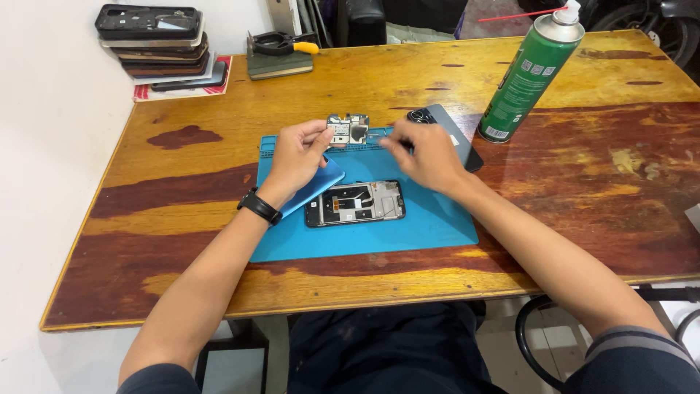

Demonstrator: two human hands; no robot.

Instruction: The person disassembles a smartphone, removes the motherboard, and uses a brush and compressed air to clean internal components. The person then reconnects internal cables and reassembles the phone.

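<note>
While the left hand (297, 149) pinches the circuit board (348, 129) in its grip, the right hand (426, 152) touches its edge.

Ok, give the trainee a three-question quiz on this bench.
1. True or false: the left hand holds a small circuit board.
2. What lies on the blue mat in front of the hands?
A. an opened phone
B. a screwdriver
C. a roll of tape
3. What colour is the spray can near the right hand?

Key: 1 true; 2 A; 3 green.
</note>
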